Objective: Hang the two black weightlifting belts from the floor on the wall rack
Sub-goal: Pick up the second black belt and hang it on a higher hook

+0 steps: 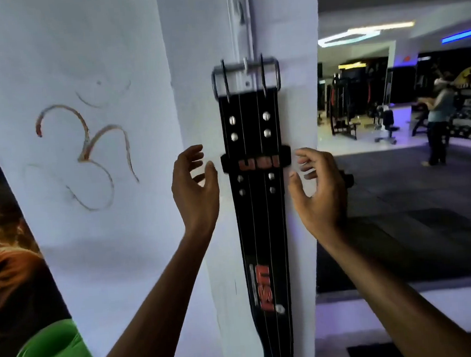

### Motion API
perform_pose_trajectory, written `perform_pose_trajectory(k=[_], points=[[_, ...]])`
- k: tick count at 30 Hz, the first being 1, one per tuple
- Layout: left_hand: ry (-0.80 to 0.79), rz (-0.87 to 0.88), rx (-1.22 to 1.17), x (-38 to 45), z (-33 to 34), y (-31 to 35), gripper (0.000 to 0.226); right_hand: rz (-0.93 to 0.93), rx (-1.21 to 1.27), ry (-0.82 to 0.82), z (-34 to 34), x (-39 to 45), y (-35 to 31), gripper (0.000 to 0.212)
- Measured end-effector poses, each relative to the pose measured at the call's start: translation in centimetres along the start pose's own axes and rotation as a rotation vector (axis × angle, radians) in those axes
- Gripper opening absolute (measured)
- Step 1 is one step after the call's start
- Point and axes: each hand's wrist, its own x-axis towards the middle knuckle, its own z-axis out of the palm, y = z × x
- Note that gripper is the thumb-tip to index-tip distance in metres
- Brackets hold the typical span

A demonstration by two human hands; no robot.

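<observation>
Black weightlifting belt point(259, 204) hangs flat down the white pillar point(202, 96), its steel buckle point(246, 74) caught over a small hook point(245, 63) on the wall rack's rail. Both grips are open and empty: left hand point(194, 187) and right hand point(314, 189) flank the keeper loop without touching. The hook's hold looks shallow; a nudge could unseat the buckle and drop the belt.

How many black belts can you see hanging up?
1. The black belt hangs by its buckle from the hook on the white pillar, between both open hands. A second could hide behind it.
</observation>
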Motion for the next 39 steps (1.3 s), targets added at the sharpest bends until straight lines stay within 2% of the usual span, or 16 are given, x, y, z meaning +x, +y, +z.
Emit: perform_pose_trajectory(k=[4,8,12,18,24,28,33,35,39], points=[[-0.110,0.010,0.152,-7.2,-4.3,-3.3,0.040,0.005,-0.058,-0.138,-1.9,-8.3,-1.0,0.031],[-0.254,-0.069,0.390,-17.1,-11.8,-7.0,0.044,0.092,-0.080,-0.487,-4.7,-18.9,-2.4,0.038],[-0.321,-0.317,0.570,-29.4,-20.5,-9.5,0.042,0.236,-0.036,-0.784,-7.5,-31.7,-4.1,0.048],[-0.480,-0.666,0.756,-45.9,-34.4,-9.5,0.039,0.411,0.008,-1.172,-10.7,-48.8,-10.1,0.050],[-0.373,-1.067,0.771,-57.9,-44.9,-11.3,0.029,0.479,0.034,-1.524,-10.6,-65.1,-16.9,0.054],[-0.350,-1.308,0.743,-67.1,-50.6,-16.8,0.029,0.514,0.020,-1.703,-9.3,-79.2,-19.6,0.049],[-0.291,-1.504,0.758,-82.4,-57.6,-28.9,0.030,0.466,0.035,-1.838,-7.7,-101.5,-19.8,0.057],[-0.236,-1.595,0.775,-89.1,-59.8,-32.8,0.031,0.406,0.046,-1.880,-7.4,-110.5,-19.0,0.051],[-0.220,-1.698,0.768,-100.2,-62.9,-38.8,0.032,-0.116,-0.052,-1.823,-6.3,-124.9,-16.8,0.037]])
